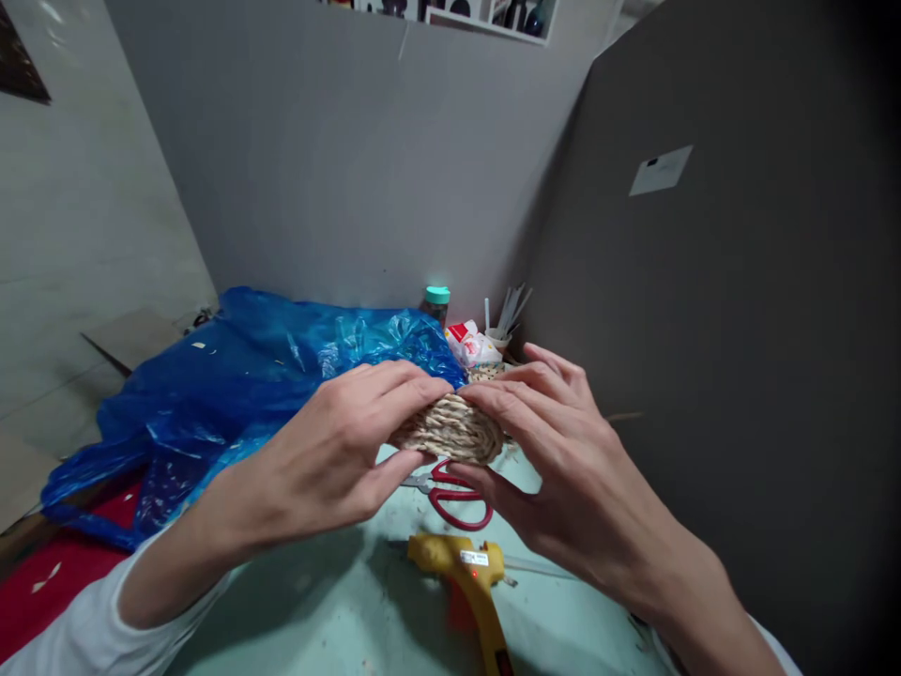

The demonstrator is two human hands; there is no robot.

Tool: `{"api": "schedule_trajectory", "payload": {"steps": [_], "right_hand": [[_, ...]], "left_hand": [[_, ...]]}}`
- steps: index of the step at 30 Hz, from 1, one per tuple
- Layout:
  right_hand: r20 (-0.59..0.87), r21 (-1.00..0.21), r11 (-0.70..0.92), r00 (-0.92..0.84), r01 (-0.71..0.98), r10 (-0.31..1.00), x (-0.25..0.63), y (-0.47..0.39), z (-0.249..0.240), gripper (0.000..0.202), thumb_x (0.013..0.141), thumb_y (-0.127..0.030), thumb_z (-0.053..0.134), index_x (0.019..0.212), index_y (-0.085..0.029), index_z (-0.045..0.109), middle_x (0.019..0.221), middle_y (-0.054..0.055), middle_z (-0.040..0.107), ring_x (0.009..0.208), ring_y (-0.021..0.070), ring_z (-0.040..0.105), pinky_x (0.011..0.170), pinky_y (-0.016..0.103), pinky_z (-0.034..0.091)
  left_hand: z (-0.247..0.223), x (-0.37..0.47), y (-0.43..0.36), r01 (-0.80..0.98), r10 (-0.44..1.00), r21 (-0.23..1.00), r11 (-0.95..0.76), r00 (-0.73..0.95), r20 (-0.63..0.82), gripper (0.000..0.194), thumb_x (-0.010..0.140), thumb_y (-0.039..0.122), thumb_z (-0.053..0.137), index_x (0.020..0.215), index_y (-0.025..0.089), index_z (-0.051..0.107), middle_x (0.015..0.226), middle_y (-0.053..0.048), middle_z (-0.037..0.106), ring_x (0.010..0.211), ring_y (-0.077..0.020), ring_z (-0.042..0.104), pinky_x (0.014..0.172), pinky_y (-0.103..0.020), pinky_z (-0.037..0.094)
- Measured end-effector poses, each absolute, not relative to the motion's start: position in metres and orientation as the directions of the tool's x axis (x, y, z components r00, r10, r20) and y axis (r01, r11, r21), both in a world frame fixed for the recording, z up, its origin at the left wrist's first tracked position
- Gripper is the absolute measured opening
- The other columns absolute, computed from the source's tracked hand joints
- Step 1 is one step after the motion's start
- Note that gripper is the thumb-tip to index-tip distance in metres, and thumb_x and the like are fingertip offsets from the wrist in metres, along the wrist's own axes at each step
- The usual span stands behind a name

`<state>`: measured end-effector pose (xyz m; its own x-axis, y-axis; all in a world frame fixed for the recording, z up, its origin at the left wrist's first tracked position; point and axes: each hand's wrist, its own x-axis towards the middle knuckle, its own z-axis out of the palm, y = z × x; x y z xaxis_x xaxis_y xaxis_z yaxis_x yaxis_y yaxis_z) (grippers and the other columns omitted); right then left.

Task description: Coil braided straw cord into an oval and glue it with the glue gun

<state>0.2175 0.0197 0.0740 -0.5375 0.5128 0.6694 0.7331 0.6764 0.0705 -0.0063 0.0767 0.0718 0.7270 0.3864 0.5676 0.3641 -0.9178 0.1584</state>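
Between my two hands, raised over the table, is a small oval piece of coiled, twisted straw cord (454, 430). My left hand (338, 437) grips its left end, thumb below and fingers on top. At the other end my right hand (556, 441) pinches it the same way, the fingertips of both hands nearly meeting along the upper edge. Under the piece lie red-handled scissors (461, 507), their blades partly hidden by my left hand. Closer to me rests a yellow hot glue gun (457, 560) with a glue stick in its back and a small red light lit.
A large crumpled blue plastic bag (282, 366) spreads over the left and back of the pale green table (316, 601). Behind my hands stand a jar with a turquoise lid (437, 296), a red-and-white packet (473, 345) and a cup of white sticks (499, 335). Grey panels (394, 169) enclose the back and right.
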Motion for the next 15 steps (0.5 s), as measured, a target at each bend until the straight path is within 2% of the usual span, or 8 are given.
{"api": "schedule_trajectory", "payload": {"steps": [4, 7, 9, 12, 15], "right_hand": [[0.645, 0.098, 0.658, -0.551, 0.746, 0.529, 0.217, 0.016, 0.071, 0.028, 0.091, -0.016, 0.066, 0.117, -0.011, 0.056, 0.105, 0.005, 0.066, 0.099, 0.0202, 0.056, 0.116, 0.052, 0.026], [0.635, 0.112, 0.641, -0.551, 0.759, 0.542, 0.218, 0.012, 0.070, 0.025, 0.093, -0.019, 0.064, 0.116, -0.011, 0.056, 0.105, 0.006, 0.066, 0.099, 0.0209, 0.056, 0.116, 0.053, 0.027], [0.642, 0.104, 0.622, -0.531, 0.776, 0.554, 0.220, 0.009, 0.070, 0.025, 0.095, -0.023, 0.064, 0.115, -0.010, 0.057, 0.104, 0.006, 0.066, 0.099, 0.0218, 0.056, 0.115, 0.054, 0.028], [0.680, 0.081, 0.612, -0.493, 0.786, 0.543, 0.223, 0.003, 0.069, 0.033, 0.092, -0.028, 0.070, 0.117, -0.010, 0.057, 0.105, 0.006, 0.064, 0.099, 0.0223, 0.055, 0.115, 0.055, 0.029], [0.708, 0.074, 0.614, -0.475, 0.786, 0.523, 0.225, -0.002, 0.069, 0.035, 0.090, -0.027, 0.072, 0.118, -0.011, 0.057, 0.103, 0.005, 0.064, 0.098, 0.0224, 0.055, 0.113, 0.055, 0.031]], "left_hand": [[0.063, -0.001, 0.077, 0.389, 0.346, 0.066, -0.919, 0.714, 0.609, 0.033, 0.082, 0.010, 0.057, 0.114, 0.015, 0.058, 0.098, -0.009, 0.066, 0.088, -0.0225, 0.061, 0.077, -0.034, 0.048], [0.061, 0.004, 0.076, 0.378, 0.340, 0.077, -0.923, 0.704, 0.623, 0.030, 0.078, 0.008, 0.056, 0.107, 0.011, 0.061, 0.088, -0.007, 0.064, 0.079, -0.0206, 0.060, 0.074, -0.033, 0.048], [0.062, 0.006, 0.075, 0.357, 0.353, 0.125, -0.926, 0.698, 0.623, 0.034, 0.078, 0.007, 0.056, 0.112, 0.011, 0.061, 0.091, -0.008, 0.065, 0.082, -0.0207, 0.061, 0.077, -0.033, 0.049], [0.062, 0.007, 0.074, 0.292, 0.345, 0.190, -0.938, 0.710, 0.613, 0.045, 0.082, 0.009, 0.055, 0.126, 0.015, 0.055, 0.108, -0.010, 0.066, 0.096, -0.0222, 0.063, 0.084, -0.033, 0.051], [0.063, 0.006, 0.073, 0.243, 0.305, 0.186, -0.952, 0.721, 0.622, 0.050, 0.084, 0.014, 0.060, 0.133, 0.018, 0.049, 0.118, -0.012, 0.066, 0.103, -0.0248, 0.063, 0.089, -0.036, 0.051]]}}
